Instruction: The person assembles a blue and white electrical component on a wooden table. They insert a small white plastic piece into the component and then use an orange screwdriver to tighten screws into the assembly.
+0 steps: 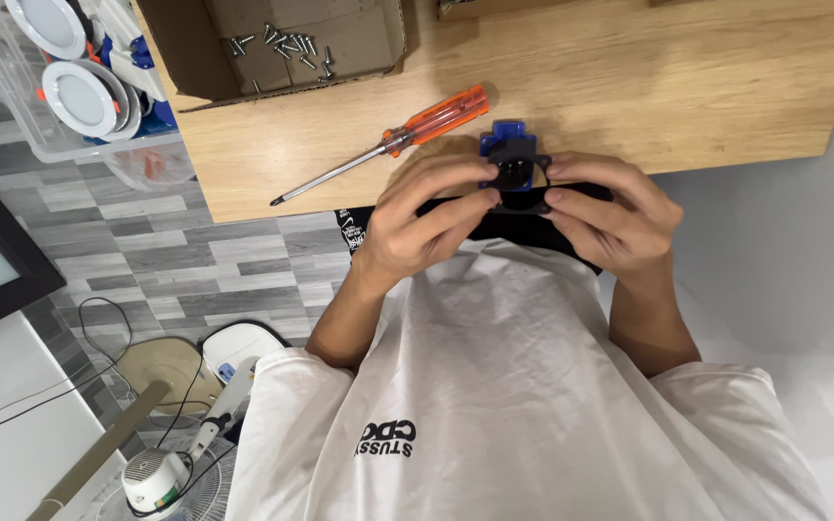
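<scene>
Both hands hold a small blue and black part at the tabletop's near edge.

The left hand [417, 217] and right hand [610, 217] each have a closed grip on the part [512, 169], fingertips pinching its black plate from either side. Just beyond lies an orange-handled screwdriver [388, 145] on the tabletop [687, 87]; farther back, a cardboard box [185, 58] holds loose screws [287, 43].

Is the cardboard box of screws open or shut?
Open: the cardboard box has its flaps spread, and loose screws lie visible on its bottom.
</scene>
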